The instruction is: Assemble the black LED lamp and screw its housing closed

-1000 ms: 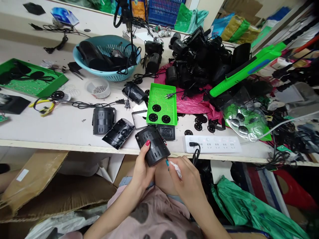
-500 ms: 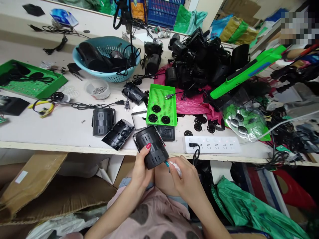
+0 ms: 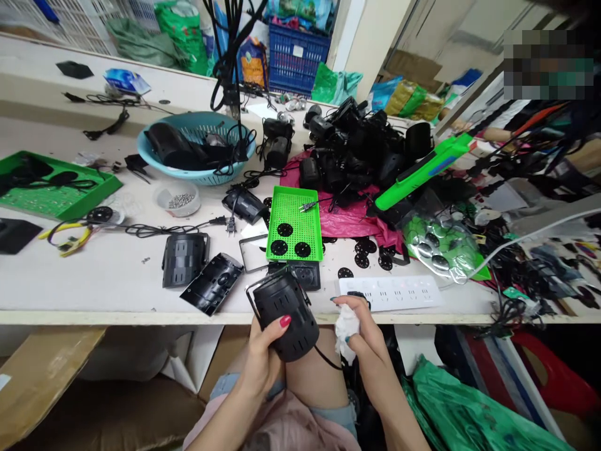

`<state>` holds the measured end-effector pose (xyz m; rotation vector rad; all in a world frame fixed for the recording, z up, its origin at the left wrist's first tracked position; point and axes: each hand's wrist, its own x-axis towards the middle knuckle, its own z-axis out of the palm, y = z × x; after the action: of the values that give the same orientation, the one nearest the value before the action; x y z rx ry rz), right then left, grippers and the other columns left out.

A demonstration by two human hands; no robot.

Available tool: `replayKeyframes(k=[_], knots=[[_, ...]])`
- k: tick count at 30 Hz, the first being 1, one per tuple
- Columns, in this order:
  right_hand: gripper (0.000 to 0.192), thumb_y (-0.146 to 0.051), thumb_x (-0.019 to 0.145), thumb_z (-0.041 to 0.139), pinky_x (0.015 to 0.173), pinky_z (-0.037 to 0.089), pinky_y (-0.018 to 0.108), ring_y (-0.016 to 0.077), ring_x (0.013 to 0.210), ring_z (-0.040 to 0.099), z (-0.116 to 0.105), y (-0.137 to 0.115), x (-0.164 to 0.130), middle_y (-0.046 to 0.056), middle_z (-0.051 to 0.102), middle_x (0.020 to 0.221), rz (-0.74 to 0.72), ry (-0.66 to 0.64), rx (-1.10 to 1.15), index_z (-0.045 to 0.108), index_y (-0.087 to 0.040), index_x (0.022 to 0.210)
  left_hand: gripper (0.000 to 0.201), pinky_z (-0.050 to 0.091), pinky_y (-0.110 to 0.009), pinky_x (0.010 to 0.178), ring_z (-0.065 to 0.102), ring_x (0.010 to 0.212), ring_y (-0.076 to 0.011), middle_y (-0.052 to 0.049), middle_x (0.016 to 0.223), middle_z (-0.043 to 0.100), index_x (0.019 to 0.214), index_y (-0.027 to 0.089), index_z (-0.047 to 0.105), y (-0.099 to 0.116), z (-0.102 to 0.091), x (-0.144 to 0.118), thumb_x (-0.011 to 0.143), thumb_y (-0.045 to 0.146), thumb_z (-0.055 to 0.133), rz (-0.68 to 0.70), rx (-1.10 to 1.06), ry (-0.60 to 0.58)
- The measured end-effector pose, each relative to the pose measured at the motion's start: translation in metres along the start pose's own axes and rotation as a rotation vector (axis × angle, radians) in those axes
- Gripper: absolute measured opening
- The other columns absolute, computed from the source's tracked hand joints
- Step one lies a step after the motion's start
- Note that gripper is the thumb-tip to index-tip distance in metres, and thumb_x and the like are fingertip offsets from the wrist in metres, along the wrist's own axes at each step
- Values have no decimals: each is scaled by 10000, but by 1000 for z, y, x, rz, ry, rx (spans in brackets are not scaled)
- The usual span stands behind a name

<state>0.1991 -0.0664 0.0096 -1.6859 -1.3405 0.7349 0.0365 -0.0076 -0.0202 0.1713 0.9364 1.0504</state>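
My left hand [image 3: 263,354] is wrapped round a black slotted lamp housing [image 3: 293,322] with a bracket, tilted at the bench's front edge, thumb on its side. A black cord [image 3: 328,359] hangs from the housing's lower end. To its right, apart from it, my right hand [image 3: 373,351] grips a crumpled white tissue [image 3: 346,326] between thumb and fingers. On the bench, left of the held housing, lie an open black half shell [image 3: 213,285] and another slotted housing [image 3: 184,260]. Behind is a green perforated tray [image 3: 293,210] with several black discs [image 3: 303,249].
A white power strip [image 3: 399,294] lies by the bench's front edge. Farther back stand a blue basket [image 3: 206,175], a tub of screws [image 3: 177,200] and a heap of black lamps [image 3: 350,141]. A green stick-shaped tool [image 3: 422,170] slants at right.
My right hand has drawn away from the housing to the right, and the white tissue in it shows more. The cord now shows below the housing. The view has tilted upward.
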Motion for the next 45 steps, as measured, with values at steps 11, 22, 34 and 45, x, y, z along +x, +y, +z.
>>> replayKeyframes(k=[11, 22, 34, 45], knots=[[530, -290, 885, 596, 1111, 399, 510, 281, 1315, 480, -13, 17, 95, 157, 514, 1370, -144, 325, -139, 494, -179, 1393, 577, 609, -430, 802, 722, 892, -350, -126, 919, 773, 1087, 129, 704, -3, 0, -3, 536, 181, 865, -32, 35, -46], [150, -317, 993, 515, 608, 476, 265, 173, 696, 668, 22, -11, -11, -16, 676, 784, -107, -84, -294, 620, -248, 912, 384, 631, -367, 768, 751, 790, -273, -115, 863, 779, 1053, 131, 675, 17, 24, 14, 676, 192, 643, -91, -194, 181], [222, -175, 946, 469, 514, 368, 208, 110, 578, 519, 24, -11, 5, -15, 514, 677, -141, -12, -167, 604, -196, 772, 302, 603, -427, 894, 731, 969, -320, -165, 941, 773, 951, 120, 693, 15, 23, 23, 665, 209, 732, -158, -157, 41], [192, -148, 919, 479, 548, 367, 215, 114, 595, 513, 31, -7, 10, -20, 510, 680, -183, -47, -248, 540, -189, 741, 308, 591, -419, 934, 722, 983, -324, -124, 900, 779, 855, 127, 722, 20, 15, 27, 598, 244, 845, -159, -55, -6]])
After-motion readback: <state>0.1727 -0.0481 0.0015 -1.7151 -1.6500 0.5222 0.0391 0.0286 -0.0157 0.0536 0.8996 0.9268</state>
